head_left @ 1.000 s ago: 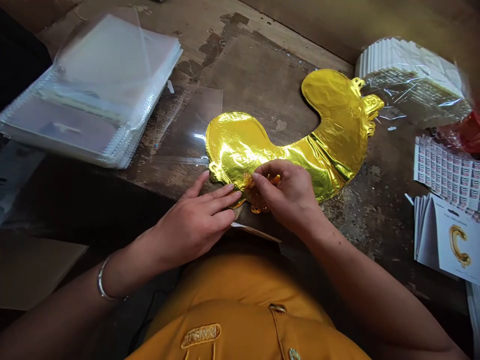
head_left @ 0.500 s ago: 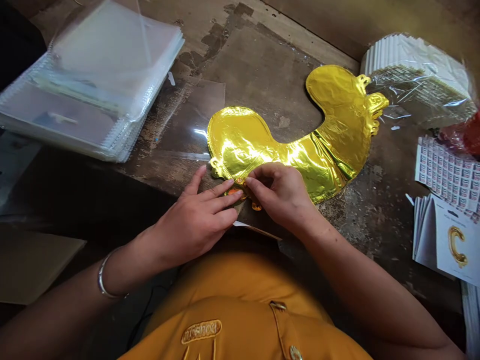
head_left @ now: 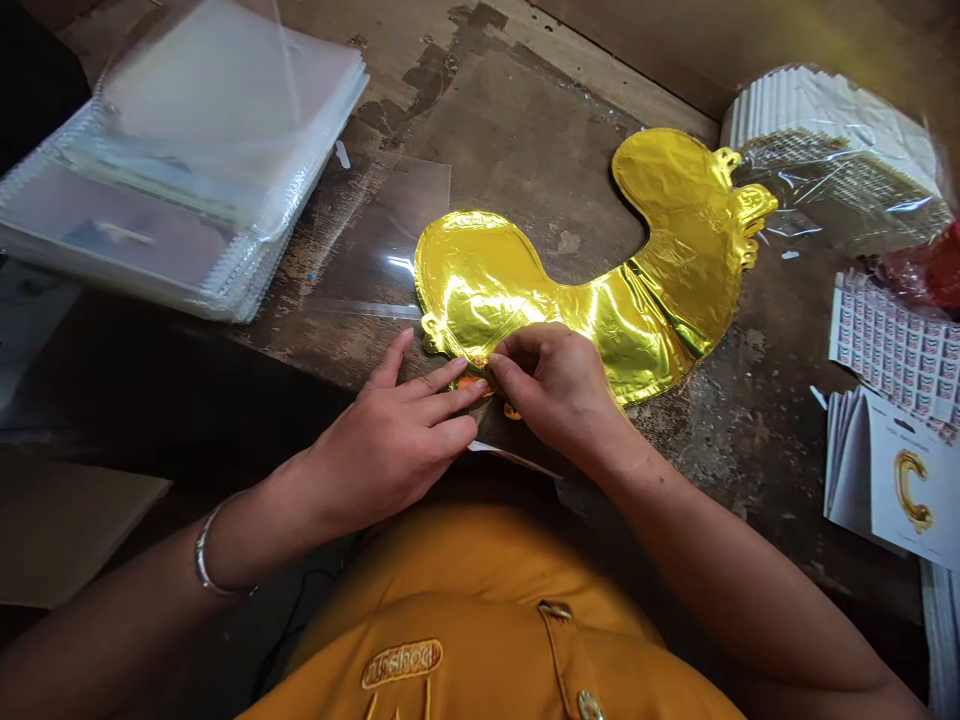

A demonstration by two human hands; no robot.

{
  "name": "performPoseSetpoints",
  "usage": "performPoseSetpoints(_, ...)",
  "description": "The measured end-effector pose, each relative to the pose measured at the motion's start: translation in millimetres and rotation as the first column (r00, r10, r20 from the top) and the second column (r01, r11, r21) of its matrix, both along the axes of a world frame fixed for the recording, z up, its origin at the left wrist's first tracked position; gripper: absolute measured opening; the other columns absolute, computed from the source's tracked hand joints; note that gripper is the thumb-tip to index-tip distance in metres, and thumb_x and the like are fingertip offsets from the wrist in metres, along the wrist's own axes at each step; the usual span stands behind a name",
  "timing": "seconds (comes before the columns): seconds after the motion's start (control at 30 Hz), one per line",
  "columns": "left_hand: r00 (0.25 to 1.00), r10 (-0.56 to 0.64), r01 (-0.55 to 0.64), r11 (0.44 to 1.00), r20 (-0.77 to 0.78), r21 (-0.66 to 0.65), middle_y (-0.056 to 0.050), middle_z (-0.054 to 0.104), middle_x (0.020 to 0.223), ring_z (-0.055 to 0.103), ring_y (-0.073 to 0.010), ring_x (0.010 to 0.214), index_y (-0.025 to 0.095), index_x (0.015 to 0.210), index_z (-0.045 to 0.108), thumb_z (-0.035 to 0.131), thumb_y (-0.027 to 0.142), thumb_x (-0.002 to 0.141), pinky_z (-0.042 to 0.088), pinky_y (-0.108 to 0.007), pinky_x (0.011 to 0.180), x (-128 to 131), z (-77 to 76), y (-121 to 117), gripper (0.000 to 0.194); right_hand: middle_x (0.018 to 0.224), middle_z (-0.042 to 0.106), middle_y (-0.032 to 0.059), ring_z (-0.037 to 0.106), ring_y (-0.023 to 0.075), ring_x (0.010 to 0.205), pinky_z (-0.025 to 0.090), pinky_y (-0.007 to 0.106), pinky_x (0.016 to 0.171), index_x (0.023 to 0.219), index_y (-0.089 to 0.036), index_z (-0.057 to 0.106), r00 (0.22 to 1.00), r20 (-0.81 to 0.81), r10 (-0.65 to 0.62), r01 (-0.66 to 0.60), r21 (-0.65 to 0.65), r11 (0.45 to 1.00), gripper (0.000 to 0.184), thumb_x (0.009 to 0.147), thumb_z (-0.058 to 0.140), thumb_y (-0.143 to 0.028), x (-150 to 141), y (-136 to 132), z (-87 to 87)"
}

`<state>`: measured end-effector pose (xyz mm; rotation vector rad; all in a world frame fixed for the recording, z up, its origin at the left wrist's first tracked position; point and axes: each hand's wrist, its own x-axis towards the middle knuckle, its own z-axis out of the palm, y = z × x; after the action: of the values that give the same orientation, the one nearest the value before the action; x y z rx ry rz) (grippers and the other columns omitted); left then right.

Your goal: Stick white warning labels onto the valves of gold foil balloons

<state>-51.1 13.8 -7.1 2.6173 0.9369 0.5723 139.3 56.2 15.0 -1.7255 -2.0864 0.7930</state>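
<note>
A flat, shiny gold foil balloon (head_left: pixel 667 290), curved like a letter C with small tabs along its edge, lies on the worn table. My left hand (head_left: pixel 405 430) has its fingers stretched out, the fingertips resting on the balloon's near-left edge. Close beside them, my right hand (head_left: pixel 551 385) pinches at the same edge with thumb and forefinger. A small reddish printed mark shows by the right fingertips. Whatever lies between that thumb and finger, apart from the foil, is hidden.
Clear plastic bags (head_left: pixel 217 120) are stacked at the left, and a single clear bag (head_left: pixel 382 220) lies behind the balloon. On the right are a wrapped white bundle (head_left: pixel 832 130), a sheet of small stickers (head_left: pixel 892 340) and folded balloon cards (head_left: pixel 900 470). The table's front edge runs under my hands.
My right hand has moved slightly left along the balloon's near edge, closer to my left fingertips. The left hand has stayed nearly in place. The view has shifted a little.
</note>
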Motion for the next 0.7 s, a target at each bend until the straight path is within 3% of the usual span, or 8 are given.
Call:
performPoseSetpoints(0.33,1.0,-0.001,0.002,1.0,0.012,-0.021,-0.007,0.064,0.126,0.051,-0.0282,0.127,0.019,0.086,0.062,0.047,0.015,0.091,0.009,-0.064,0.114,2,-0.2,-1,0.016,0.065,0.062,0.0024,0.05,0.0129,0.061,0.037,0.028,0.061,0.065,-0.017,0.061,0.989,0.146,0.017,-0.033,0.108,0.994,0.017,0.079,0.061,-0.026,-6,-3,-3.3)
performPoseSetpoints(0.47,1.0,0.018,-0.017,0.999,0.024,-0.043,-0.004,0.065,0.125,0.051,-0.0275,0.127,0.02,0.087,0.061,0.047,0.015,0.091,0.006,-0.065,0.113,4,-0.9,-2,0.015,0.084,0.061,0.0076,0.052,0.0181,0.072,0.041,0.031,0.065,0.09,-0.015,0.059,0.963,0.254,-0.085,0.016,0.262,0.965,0.02,0.078,0.064,-0.031,-2,0,-9.6)
performPoseSetpoints(0.57,0.999,0.035,-0.033,0.998,0.027,-0.057,-0.004,0.065,0.124,0.053,-0.029,0.125,0.02,0.092,0.061,0.048,0.015,0.091,0.008,-0.066,0.112,6,-0.6,-2,0.013,0.098,0.058,0.0119,0.053,0.0209,0.081,0.045,0.033,0.069,0.1,-0.015,0.056,0.94,0.29,-0.177,0.042,0.417,0.908,0.018,0.082,0.053,-0.02,5,0,-6.5)
performPoseSetpoints(0.63,0.999,0.027,-0.025,0.997,0.024,-0.076,-0.005,0.065,0.124,0.052,-0.0296,0.125,0.02,0.093,0.061,0.048,0.015,0.09,0.009,-0.067,0.111,5,0.5,-3,0.014,0.103,0.059,0.0127,0.054,0.022,0.089,0.047,0.035,0.078,0.1,-0.017,0.058,0.948,0.301,-0.106,-0.06,0.494,0.867,0.021,0.085,0.044,-0.012,10,-6,0.5)
performPoseSetpoints(0.7,0.999,0.012,-0.01,0.996,0.03,-0.088,-0.005,0.062,0.129,0.049,-0.0289,0.129,0.02,0.09,0.061,0.048,0.014,0.089,0.011,-0.065,0.112,1,1.3,-6,0.014,0.105,0.063,0.0115,0.054,0.0224,0.095,0.047,0.035,0.085,0.1,-0.018,0.061,0.937,0.329,0.12,-0.269,0.454,0.85,0.025,0.087,0.042,-0.011,13,-15,7.5)
